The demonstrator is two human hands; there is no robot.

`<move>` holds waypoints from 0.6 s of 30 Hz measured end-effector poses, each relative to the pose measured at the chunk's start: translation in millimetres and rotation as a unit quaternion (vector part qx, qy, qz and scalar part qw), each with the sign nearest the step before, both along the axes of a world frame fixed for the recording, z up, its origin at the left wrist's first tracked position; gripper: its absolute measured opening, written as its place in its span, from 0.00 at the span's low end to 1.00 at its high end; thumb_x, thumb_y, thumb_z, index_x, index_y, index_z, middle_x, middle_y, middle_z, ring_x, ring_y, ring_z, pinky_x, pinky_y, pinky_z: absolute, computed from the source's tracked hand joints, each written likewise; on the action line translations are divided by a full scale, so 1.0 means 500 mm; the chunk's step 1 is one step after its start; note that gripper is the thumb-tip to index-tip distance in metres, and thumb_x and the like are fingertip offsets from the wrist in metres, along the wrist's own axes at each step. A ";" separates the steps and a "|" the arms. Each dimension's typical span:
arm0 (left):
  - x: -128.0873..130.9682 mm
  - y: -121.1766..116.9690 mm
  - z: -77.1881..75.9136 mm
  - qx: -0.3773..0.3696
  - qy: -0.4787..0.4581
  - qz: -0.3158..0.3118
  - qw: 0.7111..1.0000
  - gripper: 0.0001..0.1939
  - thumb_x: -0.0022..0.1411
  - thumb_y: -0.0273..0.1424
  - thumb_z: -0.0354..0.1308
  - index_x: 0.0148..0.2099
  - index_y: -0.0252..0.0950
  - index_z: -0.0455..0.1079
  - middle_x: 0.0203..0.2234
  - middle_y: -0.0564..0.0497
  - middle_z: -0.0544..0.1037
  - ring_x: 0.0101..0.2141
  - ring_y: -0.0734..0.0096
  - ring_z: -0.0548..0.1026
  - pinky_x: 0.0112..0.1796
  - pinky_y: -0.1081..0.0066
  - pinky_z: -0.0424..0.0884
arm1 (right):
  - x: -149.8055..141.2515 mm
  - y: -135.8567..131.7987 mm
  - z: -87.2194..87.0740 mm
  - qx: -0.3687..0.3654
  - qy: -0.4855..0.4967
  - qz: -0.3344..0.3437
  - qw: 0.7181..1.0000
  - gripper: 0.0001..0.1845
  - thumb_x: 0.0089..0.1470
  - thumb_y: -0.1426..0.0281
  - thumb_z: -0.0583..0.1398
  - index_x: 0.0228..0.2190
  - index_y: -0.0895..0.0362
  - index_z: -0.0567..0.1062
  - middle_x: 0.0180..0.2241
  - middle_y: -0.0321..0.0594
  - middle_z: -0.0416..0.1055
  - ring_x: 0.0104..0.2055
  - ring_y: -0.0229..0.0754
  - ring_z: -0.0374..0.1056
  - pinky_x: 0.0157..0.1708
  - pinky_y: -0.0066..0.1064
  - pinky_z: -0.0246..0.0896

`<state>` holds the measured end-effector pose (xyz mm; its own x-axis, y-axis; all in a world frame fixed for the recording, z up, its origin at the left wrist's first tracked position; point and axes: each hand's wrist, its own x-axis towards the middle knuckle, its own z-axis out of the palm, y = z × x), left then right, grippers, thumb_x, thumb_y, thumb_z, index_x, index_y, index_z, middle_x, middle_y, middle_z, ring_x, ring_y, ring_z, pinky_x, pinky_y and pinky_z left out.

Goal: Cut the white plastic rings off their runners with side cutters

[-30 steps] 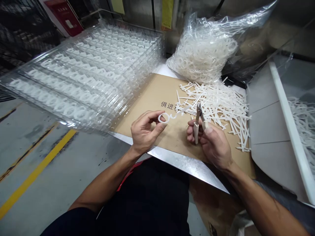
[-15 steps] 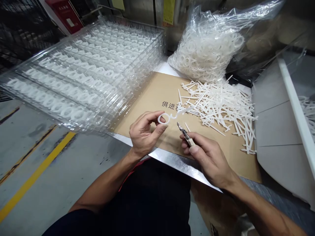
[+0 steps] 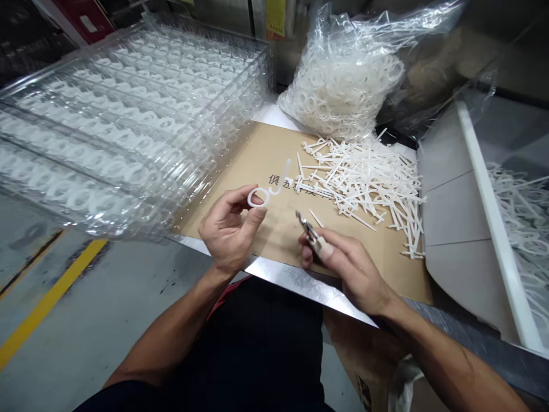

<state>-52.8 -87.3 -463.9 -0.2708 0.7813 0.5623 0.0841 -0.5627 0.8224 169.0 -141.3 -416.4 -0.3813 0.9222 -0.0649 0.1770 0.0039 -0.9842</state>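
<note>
Ring [image 3: 268, 197] is pinched at its rim by my left hand [image 3: 231, 226], above the cardboard [image 3: 251, 151], perhaps so its tail [image 3: 286, 168] is free; also above cardboard, my right hand [image 3: 358, 266] clamps the pliers [image 3: 315, 239].

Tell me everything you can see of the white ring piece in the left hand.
The ring piece looks like whitish, slightly see-through plastic: a round loop, a small curved hook, then a straight stem angled forward. The left hand pinches the loop between thumb and fingers, holding it over the cardboard. Only that hand seems to touch it.
</note>
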 end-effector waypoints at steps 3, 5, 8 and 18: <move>0.000 0.001 -0.002 0.000 0.006 -0.011 1.000 0.16 0.62 0.29 0.72 0.53 0.40 0.81 0.36 0.51 0.82 0.35 0.72 0.81 0.40 0.70 0.79 | 0.016 0.019 -0.010 0.100 -0.075 -0.105 0.987 0.20 0.70 0.53 0.55 0.49 0.55 0.74 0.40 0.44 0.73 0.43 0.50 0.71 0.47 0.43 0.68; 0.000 0.000 -0.003 0.001 0.013 -0.024 1.000 0.16 0.62 0.29 0.71 0.53 0.40 0.81 0.36 0.50 0.81 0.35 0.72 0.81 0.40 0.70 0.79 | 0.021 0.022 -0.012 0.116 -0.073 -0.119 0.983 0.20 0.70 0.52 0.55 0.50 0.55 0.73 0.42 0.44 0.73 0.44 0.50 0.70 0.48 0.44 0.67; 0.000 -0.001 -0.003 0.003 0.030 -0.043 0.999 0.17 0.62 0.27 0.71 0.53 0.40 0.81 0.35 0.50 0.81 0.35 0.72 0.81 0.38 0.71 0.78 | 0.015 0.008 -0.013 0.053 -0.024 -0.061 0.996 0.21 0.71 0.51 0.53 0.51 0.52 0.74 0.41 0.42 0.73 0.43 0.49 0.71 0.47 0.42 0.68; -0.001 -0.003 0.000 0.042 0.080 -0.084 0.992 0.20 0.61 0.23 0.70 0.56 0.38 0.79 0.36 0.49 0.81 0.36 0.72 0.79 0.37 0.71 0.76 | -0.007 -0.014 -0.018 -0.120 0.034 -0.022 0.992 0.22 0.70 0.50 0.56 0.46 0.54 0.76 0.36 0.39 0.72 0.34 0.41 0.67 0.37 0.34 0.67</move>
